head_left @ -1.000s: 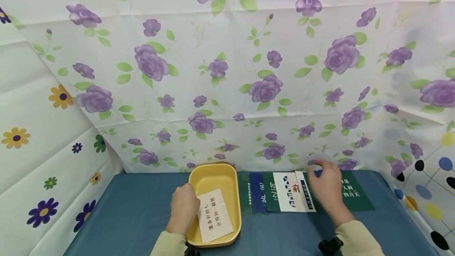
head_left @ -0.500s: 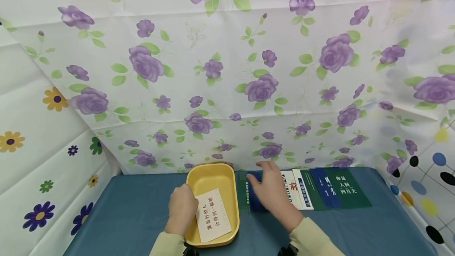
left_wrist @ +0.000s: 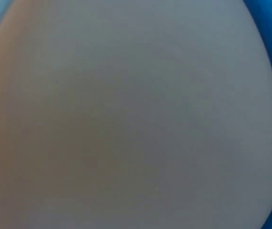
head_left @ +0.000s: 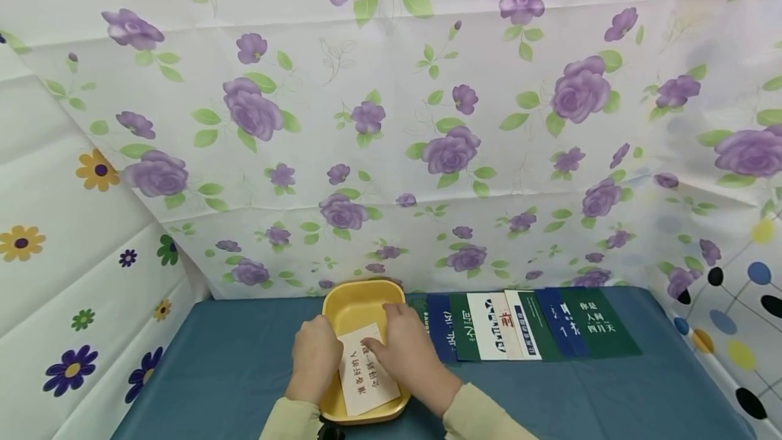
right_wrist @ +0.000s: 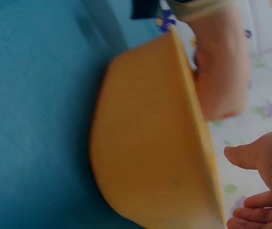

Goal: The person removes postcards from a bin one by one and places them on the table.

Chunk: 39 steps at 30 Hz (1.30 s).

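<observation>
A yellow plastic basin (head_left: 351,297) stands on the blue-covered table, with a white card (head_left: 362,386) printed with Chinese characters lying inside. On the basin's left rim, my left hand (head_left: 316,358) grips with curled fingers. My right hand (head_left: 412,352) is over the basin's right side, thumb apart from the other fingers, partly covering the card. In the right wrist view that hand (right_wrist: 264,176) is beyond the basin's rim and shows nothing held. Whether it touches the card cannot be seen. The left wrist view is filled by a blurred pale surface.
Right of the basin, several cards overlap in a row: a blue card (head_left: 441,331), a white card (head_left: 487,331), another blue card (head_left: 559,324) and a green card (head_left: 601,331). A flowered cloth (head_left: 391,155) hangs behind the table (head_left: 256,352).
My right hand has moved left from the right end of the card row, across the cards, to over the basin. My left hand stays on the rim.
</observation>
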Motion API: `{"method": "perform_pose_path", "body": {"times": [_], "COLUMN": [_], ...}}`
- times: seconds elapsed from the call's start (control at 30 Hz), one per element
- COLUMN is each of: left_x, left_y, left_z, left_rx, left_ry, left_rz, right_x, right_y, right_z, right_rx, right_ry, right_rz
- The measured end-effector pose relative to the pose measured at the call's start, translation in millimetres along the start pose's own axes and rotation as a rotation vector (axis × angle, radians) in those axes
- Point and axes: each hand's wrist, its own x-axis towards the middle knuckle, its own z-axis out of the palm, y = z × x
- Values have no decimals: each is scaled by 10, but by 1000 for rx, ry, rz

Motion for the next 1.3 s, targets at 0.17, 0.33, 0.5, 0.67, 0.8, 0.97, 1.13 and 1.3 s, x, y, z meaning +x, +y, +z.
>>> {"method": "perform_pose_path", "body": {"times": [0.17, 0.33, 0.5, 0.67, 0.8, 0.97, 1.13, 1.3], "left_x": [2, 4, 8, 16, 22, 25, 22, 19], "left_y": [-13, -24, -36, -35, -30, -26, -22, -40], "left_z": [13, 20, 17, 23, 28, 31, 18, 29], "left_rx": [2, 2, 5, 6, 6, 1, 4, 19], "left_ry": [-7, -4, 8, 8, 14, 27, 24, 36], "left_rz": [10, 16, 28, 19, 19, 33, 25, 30], "right_x": [-35, -30, -21, -21, -27, -22, -17, -17], "right_y": [-72, -120, -156, -168, -154, -130, -123, -154], "right_z": [172, 304, 391, 454, 501, 530, 523, 486], "right_rx": [-42, -100, -191, -269, -313, -317, -272, -226], "right_ry": [-49, -100, -131, -168, -208, -205, -162, -145], "right_rz": [-2, 21, 46, 71, 84, 73, 61, 66]}}
